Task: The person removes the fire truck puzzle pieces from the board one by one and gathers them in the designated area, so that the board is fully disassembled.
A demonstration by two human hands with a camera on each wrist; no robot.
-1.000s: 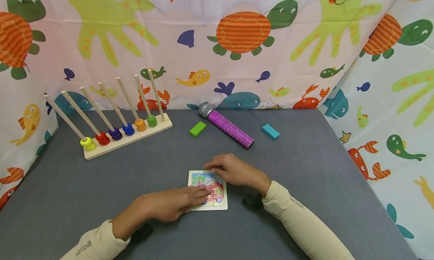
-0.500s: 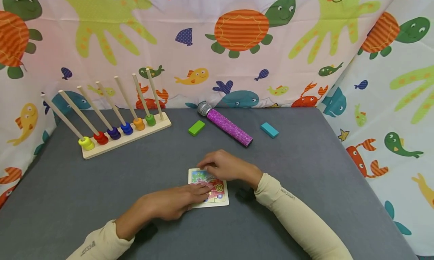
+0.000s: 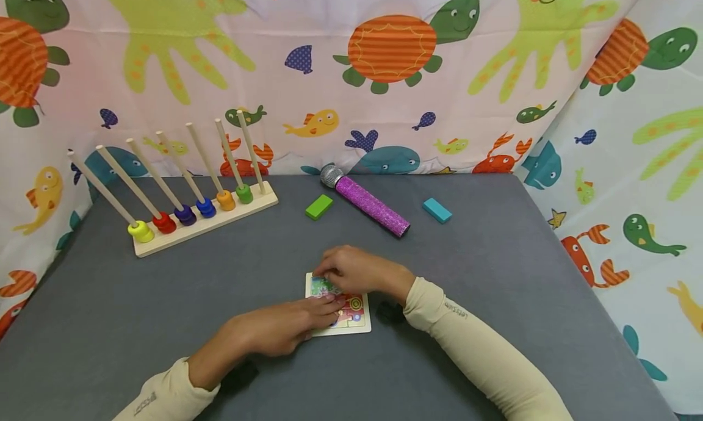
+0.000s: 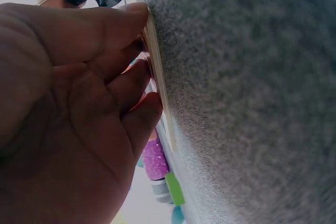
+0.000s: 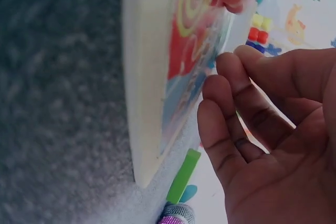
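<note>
one square wooden puzzle (image 3: 354,316), left hand (image 3: 287,327) atop

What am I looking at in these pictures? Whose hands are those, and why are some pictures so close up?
There's no robot here: the grip is a person's bare left hand and right hand. The wide pictures come from a camera worn on the head, looking forward and down. The two close-ups were taken from the wrists, so things look big and tipped sideways. On the grey table are a picture puzzle, a sparkly purple microphone, a green block, a blue block and a wooden peg stand with coloured rings. The left hand rests its fingers on the puzzle, with its thumb at the edge. The right hand has its fingertips close to the puzzle's picture, but I can't tell if it holds anything.
</note>
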